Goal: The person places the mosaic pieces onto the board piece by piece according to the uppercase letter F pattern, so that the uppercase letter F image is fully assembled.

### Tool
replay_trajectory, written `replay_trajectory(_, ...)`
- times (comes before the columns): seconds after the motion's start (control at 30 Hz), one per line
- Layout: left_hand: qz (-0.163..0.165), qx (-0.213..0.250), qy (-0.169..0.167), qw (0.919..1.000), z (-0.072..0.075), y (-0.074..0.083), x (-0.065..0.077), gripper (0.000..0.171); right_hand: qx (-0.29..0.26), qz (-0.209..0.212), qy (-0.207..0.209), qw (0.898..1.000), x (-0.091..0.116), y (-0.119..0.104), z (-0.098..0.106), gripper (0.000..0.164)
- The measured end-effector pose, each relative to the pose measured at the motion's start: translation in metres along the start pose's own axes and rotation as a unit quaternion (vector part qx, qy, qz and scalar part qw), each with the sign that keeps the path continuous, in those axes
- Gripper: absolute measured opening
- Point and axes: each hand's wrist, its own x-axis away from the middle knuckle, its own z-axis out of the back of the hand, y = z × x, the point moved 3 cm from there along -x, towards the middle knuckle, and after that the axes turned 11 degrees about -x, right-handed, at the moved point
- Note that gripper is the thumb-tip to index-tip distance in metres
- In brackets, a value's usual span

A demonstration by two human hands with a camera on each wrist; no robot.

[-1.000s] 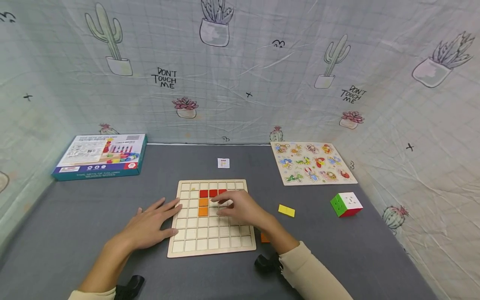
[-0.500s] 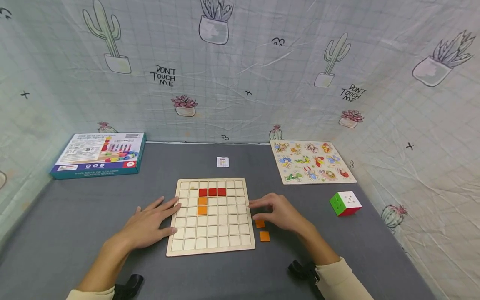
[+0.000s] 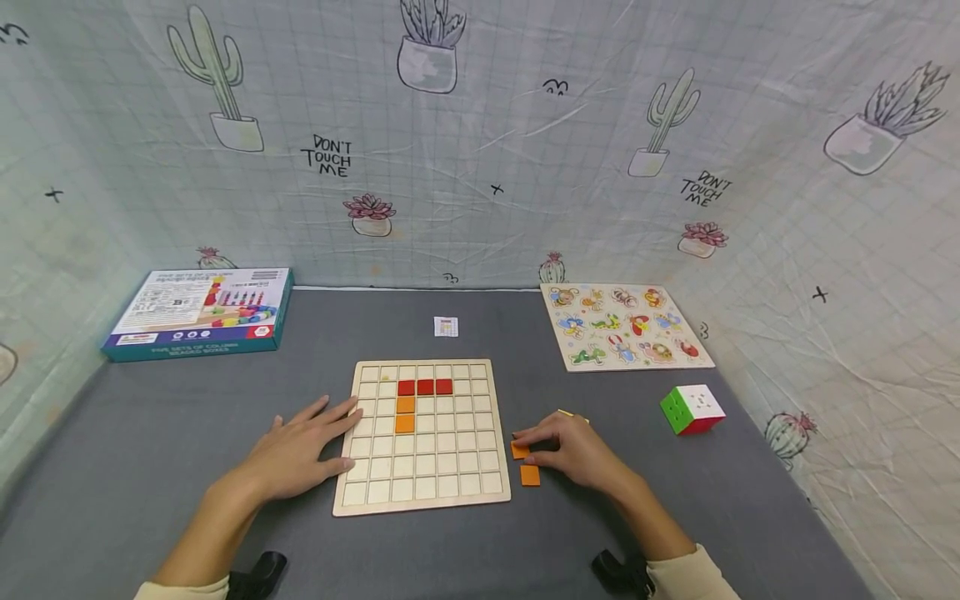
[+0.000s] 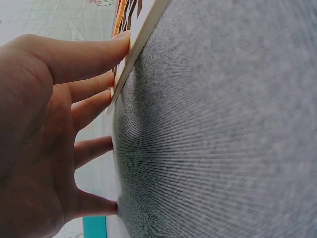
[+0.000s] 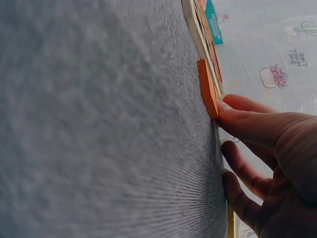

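A wooden grid board (image 3: 468, 485) lies on the grey table. Three red tiles (image 3: 425, 387) form a row in it, with two orange tiles (image 3: 405, 423) running down below the leftmost one. My left hand (image 3: 296, 454) is spread flat at the board's left side, its thumb and some fingertips on the edge, as the left wrist view also shows. Right of the board, my right hand (image 3: 579, 450) pinches a loose orange tile (image 3: 519, 451) between thumb and index finger at the table. Another orange tile (image 3: 530, 476) lies just in front of it, near the thumb.
Yellow tiles (image 3: 566, 412) are mostly hidden behind my right hand. A puzzle cube (image 3: 692, 409) and an insect picture board (image 3: 626, 327) lie farther right. A small printed card (image 3: 446, 327) is beyond the grid board, and a flat game box (image 3: 198, 314) sits back left.
My right hand has left the grid board, moved right, then come down to the loose orange tiles. The left hand stays at the board's edge.
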Motion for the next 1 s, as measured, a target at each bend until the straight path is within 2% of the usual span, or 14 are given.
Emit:
replay_trajectory(0.43,0.001,0.008,0.004,1.0,0.0,-0.001,0.001,0.072,-0.007,0.006,0.011,1.0,-0.002,0.001,-0.001,0.026)
replay_trajectory(0.73,0.007,0.009,-0.002,0.9999,-0.001,0.001,-0.001,0.073,-0.01,-0.007,0.024,1.0,-0.003,-0.003,0.005,0.024)
replay_trajectory(1.0,0.007,0.009,-0.002,0.9999,-0.002,0.0,-0.001,0.073,-0.008,0.013,0.037,0.999,-0.005,-0.011,0.011,0.024)
